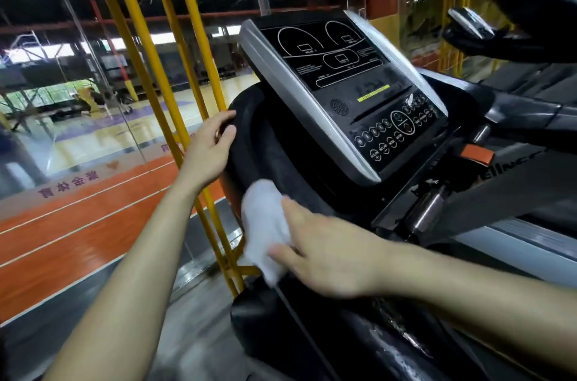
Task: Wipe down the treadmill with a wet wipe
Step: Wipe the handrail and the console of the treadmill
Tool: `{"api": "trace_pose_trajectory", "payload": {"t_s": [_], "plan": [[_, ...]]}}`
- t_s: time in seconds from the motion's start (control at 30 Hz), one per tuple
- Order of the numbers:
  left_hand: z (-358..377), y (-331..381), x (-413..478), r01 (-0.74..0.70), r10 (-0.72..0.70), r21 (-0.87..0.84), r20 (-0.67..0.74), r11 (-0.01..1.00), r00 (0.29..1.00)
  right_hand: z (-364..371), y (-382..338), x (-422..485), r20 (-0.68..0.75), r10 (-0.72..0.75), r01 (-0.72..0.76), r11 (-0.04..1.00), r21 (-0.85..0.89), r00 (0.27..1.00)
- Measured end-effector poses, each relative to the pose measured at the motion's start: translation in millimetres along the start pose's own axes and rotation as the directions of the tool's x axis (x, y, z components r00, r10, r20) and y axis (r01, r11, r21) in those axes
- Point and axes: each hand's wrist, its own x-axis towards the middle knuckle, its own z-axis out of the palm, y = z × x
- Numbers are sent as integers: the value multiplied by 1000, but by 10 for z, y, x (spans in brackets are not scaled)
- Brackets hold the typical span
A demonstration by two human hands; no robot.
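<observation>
Wet wipe [263,224] lies lengthwise along handrail [265,143]

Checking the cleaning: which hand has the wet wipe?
The right hand, pressing the white wet wipe on the black treadmill handrail; the left hand only grips that rail higher up.

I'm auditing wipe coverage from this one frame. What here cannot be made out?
Head view:
- Wet wipe: motion-blurred; whether the right hand pinches or only presses it is unclear.
- Left hand: how many fingers wrap the black handrail is hidden by the hand itself.
- Console buttons: labels too small to read.
</observation>
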Motion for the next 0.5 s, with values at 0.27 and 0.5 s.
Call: {"api": "trace_pose_trajectory", "payload": {"t_s": [0.27,0.5], "plan": [[38,122,525,140,-141,42,1,989,990,-279,579,213,-162,156,-151,988,44,974],[163,123,491,150,-152,92,17,984,988,-372,779,908,-559,311,-256,950,176,769]]}}
